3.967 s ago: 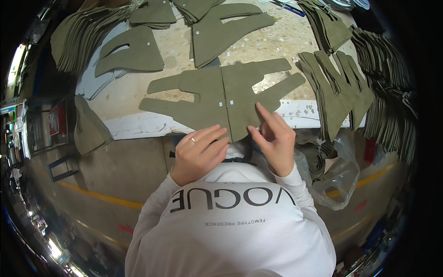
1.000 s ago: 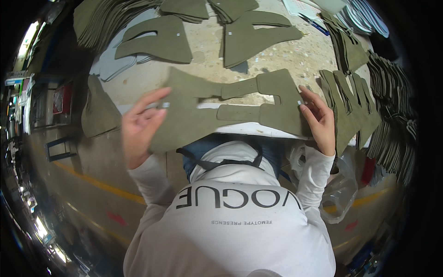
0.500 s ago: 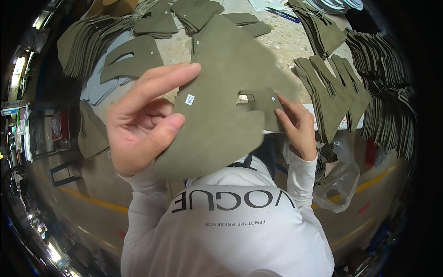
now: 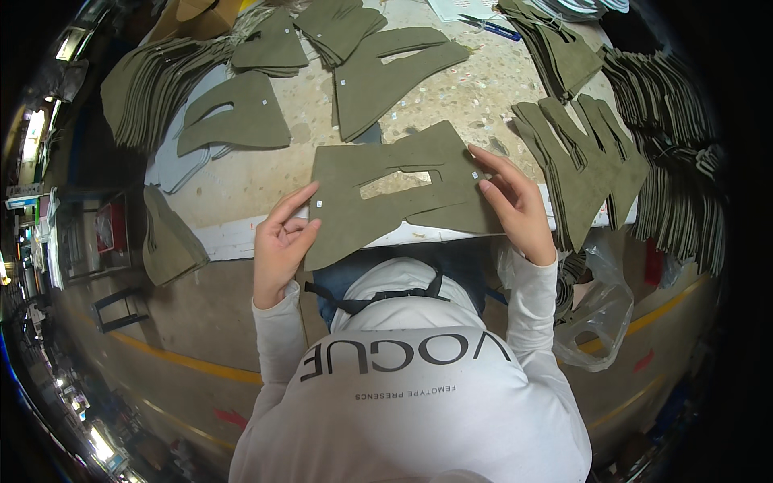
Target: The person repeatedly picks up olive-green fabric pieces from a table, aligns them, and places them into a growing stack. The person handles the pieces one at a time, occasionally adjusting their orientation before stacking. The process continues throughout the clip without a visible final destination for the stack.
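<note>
Two olive, suede-like cut pieces with prongs lie against each other at the table's near edge. The left olive cut piece (image 4: 338, 209) and the right olive cut piece (image 4: 463, 189) face prong to prong, around a gap where the tabletop shows. Each bears a small white label. My left hand (image 4: 278, 249) grips the left piece by its outer edge, thumb and fingers closed there. At the opposite outer edge, my right hand (image 4: 525, 216) holds the right piece between thumb and fingers. How the prong tips overlap I cannot tell exactly.
Olive piles surround the speckled table (image 4: 451, 97): a fanned stack (image 4: 157, 92) at far left, another two-pronged piece (image 4: 370, 92) beyond my hands, stacks (image 4: 584, 173) at right. Blue-handled scissors (image 4: 495, 28) lie at the back. A clear plastic bag (image 4: 596, 322) hangs below right.
The left piece, raised close and large before, is now down by the table against the right piece. My left hand has lowered with it; my right hand has hardly moved.
</note>
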The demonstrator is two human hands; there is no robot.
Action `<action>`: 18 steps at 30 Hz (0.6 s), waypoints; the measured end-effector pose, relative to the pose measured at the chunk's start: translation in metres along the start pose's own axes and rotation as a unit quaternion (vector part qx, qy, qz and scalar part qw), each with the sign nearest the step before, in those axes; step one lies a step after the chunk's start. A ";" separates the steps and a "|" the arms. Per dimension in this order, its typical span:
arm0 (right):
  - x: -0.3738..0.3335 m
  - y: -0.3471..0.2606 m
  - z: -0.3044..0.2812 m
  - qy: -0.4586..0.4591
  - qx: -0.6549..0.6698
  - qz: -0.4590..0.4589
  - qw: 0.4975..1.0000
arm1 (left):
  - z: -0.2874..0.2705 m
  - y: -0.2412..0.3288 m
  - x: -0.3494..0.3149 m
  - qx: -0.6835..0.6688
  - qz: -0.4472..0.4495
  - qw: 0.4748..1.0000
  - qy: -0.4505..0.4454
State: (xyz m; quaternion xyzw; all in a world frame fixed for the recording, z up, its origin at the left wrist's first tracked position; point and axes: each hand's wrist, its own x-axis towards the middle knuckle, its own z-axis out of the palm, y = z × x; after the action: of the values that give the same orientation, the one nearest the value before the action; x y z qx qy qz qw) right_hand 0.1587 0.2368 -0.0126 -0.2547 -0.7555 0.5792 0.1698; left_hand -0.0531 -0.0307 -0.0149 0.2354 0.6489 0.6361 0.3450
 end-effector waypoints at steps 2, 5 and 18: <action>0.006 -0.002 0.001 -0.022 0.012 -0.019 1.000 | 0.001 -0.001 0.000 0.002 -0.003 1.000 0.008; 0.009 -0.018 -0.014 -0.026 0.032 -0.009 0.999 | 0.003 0.001 -0.002 -0.001 0.001 1.000 0.008; 0.004 -0.108 -0.026 0.091 -0.244 -0.179 0.949 | 0.023 0.017 -0.015 0.196 0.052 0.976 0.079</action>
State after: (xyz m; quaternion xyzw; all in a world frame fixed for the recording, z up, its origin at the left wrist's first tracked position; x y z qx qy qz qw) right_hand 0.1500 0.2382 0.0983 -0.2010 -0.8882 0.3116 0.2713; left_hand -0.0286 -0.0249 0.0051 0.2814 0.7730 0.5300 0.2061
